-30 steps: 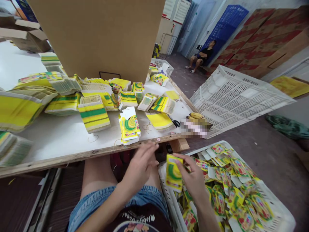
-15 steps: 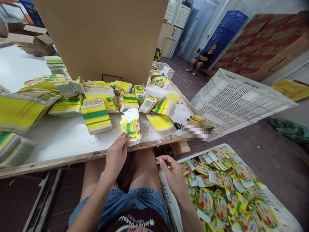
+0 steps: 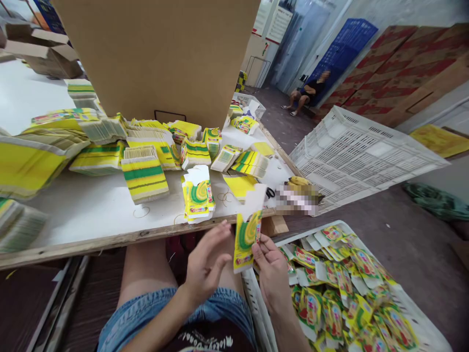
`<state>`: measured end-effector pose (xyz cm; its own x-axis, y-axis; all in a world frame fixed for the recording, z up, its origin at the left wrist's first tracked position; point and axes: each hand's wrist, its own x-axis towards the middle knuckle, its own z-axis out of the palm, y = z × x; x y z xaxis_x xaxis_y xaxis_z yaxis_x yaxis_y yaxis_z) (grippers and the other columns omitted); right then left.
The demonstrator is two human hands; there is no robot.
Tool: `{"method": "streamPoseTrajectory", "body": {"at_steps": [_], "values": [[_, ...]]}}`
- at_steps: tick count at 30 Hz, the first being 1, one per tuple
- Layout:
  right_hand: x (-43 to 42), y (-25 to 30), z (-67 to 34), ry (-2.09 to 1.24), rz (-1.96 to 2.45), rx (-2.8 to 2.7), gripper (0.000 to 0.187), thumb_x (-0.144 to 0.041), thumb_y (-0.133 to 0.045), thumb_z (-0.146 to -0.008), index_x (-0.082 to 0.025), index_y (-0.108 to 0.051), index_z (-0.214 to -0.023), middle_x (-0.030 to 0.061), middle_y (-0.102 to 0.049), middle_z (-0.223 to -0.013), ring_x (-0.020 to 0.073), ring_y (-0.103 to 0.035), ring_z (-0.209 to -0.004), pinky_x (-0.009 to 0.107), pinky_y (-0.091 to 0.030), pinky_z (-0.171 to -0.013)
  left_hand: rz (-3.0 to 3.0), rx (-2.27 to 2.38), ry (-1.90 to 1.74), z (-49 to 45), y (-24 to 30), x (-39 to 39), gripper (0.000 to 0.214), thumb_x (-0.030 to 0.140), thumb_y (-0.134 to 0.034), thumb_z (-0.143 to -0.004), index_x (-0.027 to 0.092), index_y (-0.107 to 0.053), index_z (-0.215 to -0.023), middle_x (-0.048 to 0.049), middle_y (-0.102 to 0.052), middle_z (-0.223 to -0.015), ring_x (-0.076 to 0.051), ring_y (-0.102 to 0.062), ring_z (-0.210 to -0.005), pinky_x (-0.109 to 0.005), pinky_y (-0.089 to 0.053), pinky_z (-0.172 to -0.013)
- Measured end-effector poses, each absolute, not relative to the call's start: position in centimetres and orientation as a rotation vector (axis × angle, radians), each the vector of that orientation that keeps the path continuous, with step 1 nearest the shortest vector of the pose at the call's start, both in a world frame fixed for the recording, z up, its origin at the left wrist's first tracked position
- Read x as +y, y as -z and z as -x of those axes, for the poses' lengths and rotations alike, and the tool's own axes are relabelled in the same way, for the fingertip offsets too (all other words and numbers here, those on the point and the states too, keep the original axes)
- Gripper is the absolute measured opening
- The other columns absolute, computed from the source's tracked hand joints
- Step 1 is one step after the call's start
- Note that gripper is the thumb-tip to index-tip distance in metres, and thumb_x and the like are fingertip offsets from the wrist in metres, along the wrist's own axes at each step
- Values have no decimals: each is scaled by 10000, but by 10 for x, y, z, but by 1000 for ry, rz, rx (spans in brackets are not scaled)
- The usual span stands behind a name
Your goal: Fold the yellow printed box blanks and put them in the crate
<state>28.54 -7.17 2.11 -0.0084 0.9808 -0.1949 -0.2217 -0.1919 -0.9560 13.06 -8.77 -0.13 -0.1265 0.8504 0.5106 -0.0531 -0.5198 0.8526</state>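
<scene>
Pinched in my right hand (image 3: 270, 259) is a flat yellow-and-green carton (image 3: 246, 239), held upright over my lap with its white flap at the top. My left hand (image 3: 209, 261) is just left of it, fingers apart and holding nothing. A small pile of matching flat cartons (image 3: 198, 194) lies at the table's front edge, ahead of my hands. By my right forearm stands a white crate (image 3: 410, 288) holding many yellow packets (image 3: 335, 313) with white flaps.
Bundled stacks of cartons (image 3: 144, 176) cover much of the white table (image 3: 98, 195). A large cardboard box (image 3: 154, 58) rises behind them. Scissors (image 3: 270, 192) and bananas (image 3: 298, 182) are at the right corner. White crates (image 3: 351, 151) stand beyond; a person (image 3: 309, 93) sits farther back.
My left hand has left the carton pile and moved right and down over my lap. A carton is now in my right hand, which held none visibly before.
</scene>
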Motion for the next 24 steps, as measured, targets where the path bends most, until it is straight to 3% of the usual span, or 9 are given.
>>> {"method": "streamPoseTrajectory", "body": {"at_steps": [3, 8, 12, 16, 19, 22, 24], "values": [[-81, -14, -280, -1562, 1142, -889, 452, -408, -780, -750, -260, -543, -1105, 56, -771, -902, 251, -725, -788, 348, -565, -654, -976, 789, -1554, -130, 0, -82, 511, 391, -599, -900, 202, -537, -1370, -157, -571, -1396, -321, -517, -1307, -467, -431, -1087], [-89, -7, -269, -1648, 1095, -869, 330, -397, -781, -754, -244, -601, -986, 52, -763, -892, 238, -717, -818, 355, -561, -718, -853, 623, -1259, -127, 0, -82, 610, 551, -640, -819, 174, -618, -1298, -157, -651, -1290, -346, -533, -1271, -450, -418, -1072], [-87, -8, -275, -1538, 1161, -979, 281, -411, -774, -762, -216, -676, -938, 61, -751, -938, 216, -692, -855, 332, -539, -789, -840, 654, -1257, -132, -5, -85, 547, 522, -670, -811, 182, -657, -1240, -145, -677, -1246, -311, -596, -1185, -406, -438, -1036], [-88, -9, -279, -1514, 1206, -1085, 342, -450, -757, -771, -184, -691, -975, 71, -737, -893, 218, -671, -798, 322, -532, -732, -772, 758, -1289, -139, -6, -84, 487, 503, -669, -817, 147, -680, -1149, -123, -738, -1073, -276, -674, -999, -344, -530, -850], [-90, -5, -278, -1460, 1261, -1149, 287, -447, -716, -811, -174, -666, -885, 51, -709, -816, 195, -635, -729, 298, -511, -673, -745, 890, -1299, -143, -3, -83, 480, 523, -644, -827, 121, -663, -1087, -111, -742, -1011, -261, -683, -933, -311, -545, -754], [-90, 1, -279, -1313, 1370, -1223, 295, -464, -668, -843, -180, -619, -781, 17, -652, -711, 172, -585, -648, 273, -480, -600, -807, 955, -1305, -145, 1, -84, 403, 473, -604, -871, 129, -613, -1082, -111, -722, -1054, -246, -668, -983, -317, -537, -819], [-88, 2, -283, -1166, 1437, -1283, 299, -467, -649, -854, -181, -608, -779, 15, -641, -712, 172, -583, -656, 273, -483, -613, -862, 974, -1323, -146, 3, -85, 405, 386, -618, -880, 161, -510, -1199, -109, -702, -1098, -229, -663, -1008, -325, -525, -863]]}}
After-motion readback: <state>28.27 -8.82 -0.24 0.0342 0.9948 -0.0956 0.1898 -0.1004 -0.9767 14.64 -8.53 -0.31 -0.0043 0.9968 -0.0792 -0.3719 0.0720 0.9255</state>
